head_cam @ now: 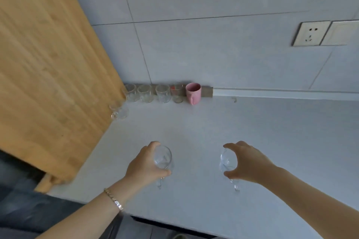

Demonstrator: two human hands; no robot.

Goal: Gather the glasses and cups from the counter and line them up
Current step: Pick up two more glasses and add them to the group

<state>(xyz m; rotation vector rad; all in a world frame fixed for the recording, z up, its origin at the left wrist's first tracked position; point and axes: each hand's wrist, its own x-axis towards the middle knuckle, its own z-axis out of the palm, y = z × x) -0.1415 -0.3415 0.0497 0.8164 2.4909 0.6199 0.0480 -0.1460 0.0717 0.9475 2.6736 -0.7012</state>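
Observation:
My left hand (pixel 144 163) is wrapped around a clear stemmed glass (pixel 162 158) above the near part of the grey counter (pixel 272 141). My right hand (pixel 246 163) grips a second clear stemmed glass (pixel 227 161) from its right side. Both stems point down toward me. Along the back wall stands a row: three clear tumblers (pixel 144 93), a clear glass with a red mark (pixel 177 92), and a pink mug (pixel 193 93). One more clear glass (pixel 118 110) sits at the left by the wooden board.
A large wooden board (pixel 48 64) leans across the left side, over the counter's corner. The tiled wall carries a power socket (pixel 309 34) at the upper right. The counter's front edge (pixel 174 225) runs just below my forearms.

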